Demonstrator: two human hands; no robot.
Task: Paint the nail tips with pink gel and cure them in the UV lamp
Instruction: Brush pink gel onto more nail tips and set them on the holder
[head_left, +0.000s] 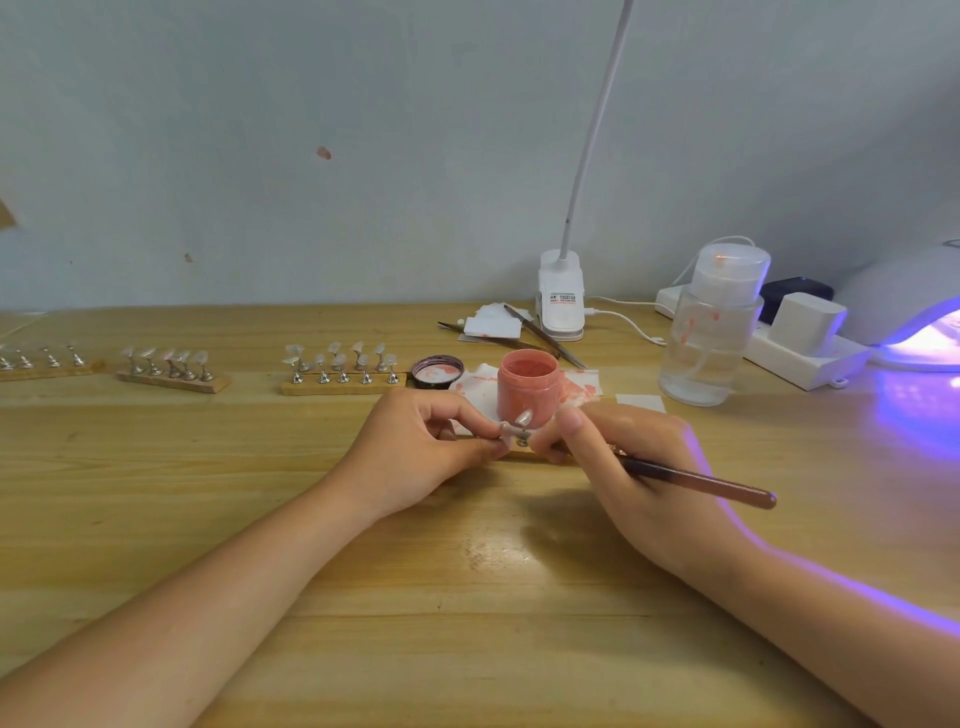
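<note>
Nail tip (523, 417) points up-right, left hand (415, 452) pinching stand.

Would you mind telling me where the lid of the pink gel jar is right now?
In the head view, the lid lies upturned on the table, just left of the open pink gel jar and right of the nearest wooden strip of nail-tip stands.

the gel jar (528, 387) was salmon pink, its lid (438, 371) dark-rimmed with pink smears inside; the brush (698, 480) handle was reddish brown; the table (467, 597) was pale yellow wood with grain lines; the uv lamp (904, 306) was white and glowed violet; the desk lamp (561, 296) was white
</note>
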